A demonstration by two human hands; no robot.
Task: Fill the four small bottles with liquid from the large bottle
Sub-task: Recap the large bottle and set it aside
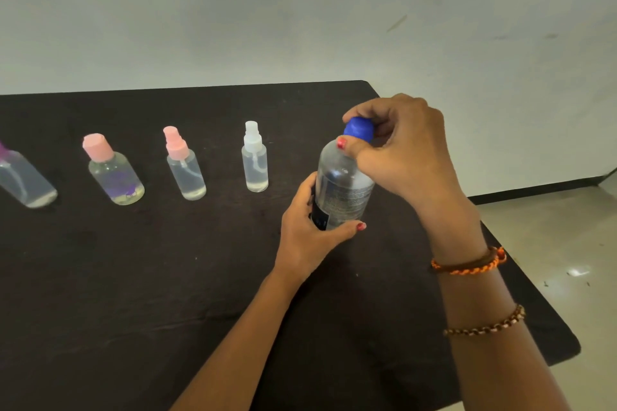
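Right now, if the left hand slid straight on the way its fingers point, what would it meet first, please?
The left hand already grips the large bottle, so it meets that at once; beyond lies the right hand.

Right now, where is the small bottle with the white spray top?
In the head view, the white-topped bottle stands upright on the black table, rightmost of the small bottles, just left of the large bottle.

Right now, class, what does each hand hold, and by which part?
Both hold the large bottle: the left hand grips its lower body, and the right hand pinches its blue cap.
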